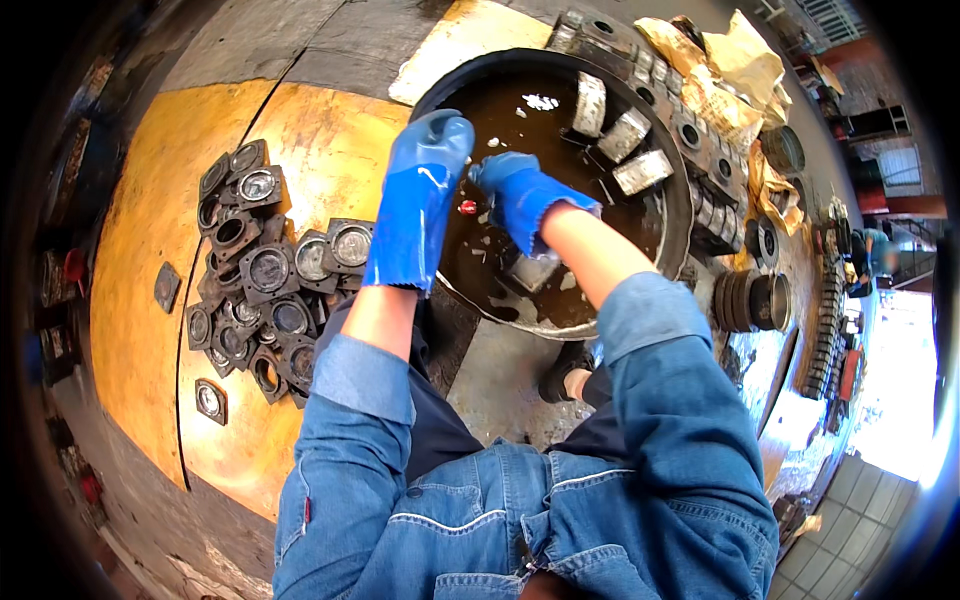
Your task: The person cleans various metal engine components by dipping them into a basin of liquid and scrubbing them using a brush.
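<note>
Both my hands wear blue rubber gloves over a wide black-rimmed basin [420,108] of dark brown liquid. My left hand [434,145] is curled closed above the basin's left side; what it grips, if anything, is hidden. My right hand [508,185] is close beside it, lower over the liquid, its fingers bent in; I cannot make out what is in them. A small red piece [467,207] and pale flecks show below the hands. Grey metal blocks stand in the basin's far right, including one light-topped block [642,172]. Another metal block [533,271] lies partly behind my right wrist.
Left of the basin, a heap of dark square plates with round centres [268,270] lies on yellow boards [140,220]. Dark metal blocks with holes [690,135] line the right side, beside crumpled brown paper [735,75]. Ribbed metal rings [755,301] sit nearer me.
</note>
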The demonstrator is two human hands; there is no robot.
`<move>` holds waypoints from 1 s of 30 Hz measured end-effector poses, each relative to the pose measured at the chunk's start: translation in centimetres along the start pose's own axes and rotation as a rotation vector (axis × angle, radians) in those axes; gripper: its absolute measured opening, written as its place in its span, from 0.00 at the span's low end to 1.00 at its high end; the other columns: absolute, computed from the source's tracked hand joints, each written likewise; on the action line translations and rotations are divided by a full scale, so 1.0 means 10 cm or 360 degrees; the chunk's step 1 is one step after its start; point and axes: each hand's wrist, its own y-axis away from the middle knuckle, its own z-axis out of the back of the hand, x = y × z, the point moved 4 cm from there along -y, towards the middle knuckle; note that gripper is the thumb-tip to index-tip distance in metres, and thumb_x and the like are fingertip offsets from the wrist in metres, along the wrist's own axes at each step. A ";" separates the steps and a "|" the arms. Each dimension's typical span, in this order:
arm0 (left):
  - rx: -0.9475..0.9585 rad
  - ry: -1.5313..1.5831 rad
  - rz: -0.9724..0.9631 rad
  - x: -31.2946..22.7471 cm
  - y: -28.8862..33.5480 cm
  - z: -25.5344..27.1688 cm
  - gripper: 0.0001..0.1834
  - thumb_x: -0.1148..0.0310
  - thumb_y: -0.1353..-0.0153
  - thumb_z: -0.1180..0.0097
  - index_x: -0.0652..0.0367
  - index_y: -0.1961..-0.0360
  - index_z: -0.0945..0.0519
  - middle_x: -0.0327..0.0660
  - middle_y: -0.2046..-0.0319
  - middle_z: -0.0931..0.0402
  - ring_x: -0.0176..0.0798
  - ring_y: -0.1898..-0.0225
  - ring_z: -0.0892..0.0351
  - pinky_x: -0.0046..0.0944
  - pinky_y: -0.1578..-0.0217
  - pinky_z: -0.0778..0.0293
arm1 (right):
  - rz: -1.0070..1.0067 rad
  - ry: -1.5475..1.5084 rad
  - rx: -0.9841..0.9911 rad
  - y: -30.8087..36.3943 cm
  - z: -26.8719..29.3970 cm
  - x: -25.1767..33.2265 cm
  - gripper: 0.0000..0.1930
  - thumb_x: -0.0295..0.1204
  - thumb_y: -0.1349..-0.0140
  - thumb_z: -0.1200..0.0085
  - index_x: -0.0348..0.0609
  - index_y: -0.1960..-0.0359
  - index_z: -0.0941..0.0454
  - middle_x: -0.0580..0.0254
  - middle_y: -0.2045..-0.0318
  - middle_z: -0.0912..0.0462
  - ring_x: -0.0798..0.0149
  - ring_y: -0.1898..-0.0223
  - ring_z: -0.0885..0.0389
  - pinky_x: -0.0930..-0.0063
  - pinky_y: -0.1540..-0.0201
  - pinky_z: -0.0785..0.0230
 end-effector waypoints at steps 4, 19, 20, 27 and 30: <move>-0.0015 0.0016 0.0120 0.19 0.14 0.04 0.24 0.57 0.38 0.37 0.63 0.46 0.15 0.52 0.59 0.13 0.44 0.56 0.14 0.41 0.52 0.20 | 0.0051 0.0401 0.0188 -0.42 -0.46 0.17 0.20 0.40 0.28 0.49 0.59 0.37 0.18 0.66 0.36 0.18 0.55 0.38 0.17 0.57 0.42 0.23; 0.1126 -0.1471 0.0010 0.08 0.56 -1.12 0.52 0.46 0.54 0.24 0.63 0.30 0.28 0.59 0.38 0.22 0.57 0.38 0.20 0.50 0.39 0.25 | -0.0440 -0.2197 -0.1072 1.36 -0.04 -1.65 0.16 0.42 0.34 0.31 0.40 0.59 0.15 0.64 0.65 0.11 0.70 0.68 0.16 0.74 0.59 0.24; 0.1150 -0.1488 0.0030 0.10 0.70 -1.13 0.54 0.46 0.54 0.24 0.64 0.29 0.30 0.60 0.39 0.22 0.57 0.38 0.20 0.50 0.39 0.25 | -0.0388 -0.2384 -0.1148 1.58 -0.08 -1.64 0.16 0.40 0.32 0.32 0.39 0.56 0.15 0.62 0.61 0.11 0.70 0.66 0.15 0.74 0.58 0.24; 0.0854 -0.1813 -0.0061 0.27 1.10 -1.44 0.61 0.45 0.49 0.27 0.65 0.23 0.46 0.58 0.31 0.31 0.57 0.38 0.20 0.50 0.40 0.23 | -0.0143 -0.3292 -0.1065 1.99 -0.89 -1.54 0.12 0.21 0.37 0.32 0.32 0.53 0.18 0.47 0.60 0.11 0.60 0.65 0.10 0.69 0.66 0.18; 0.0761 -0.2044 -0.0046 0.35 1.04 -1.44 0.56 0.45 0.50 0.27 0.61 0.26 0.38 0.57 0.33 0.27 0.56 0.41 0.17 0.48 0.42 0.21 | 0.0296 -0.2870 -0.0742 1.85 -0.90 -1.45 0.12 0.29 0.39 0.30 0.35 0.58 0.14 0.60 0.68 0.12 0.69 0.68 0.16 0.75 0.66 0.24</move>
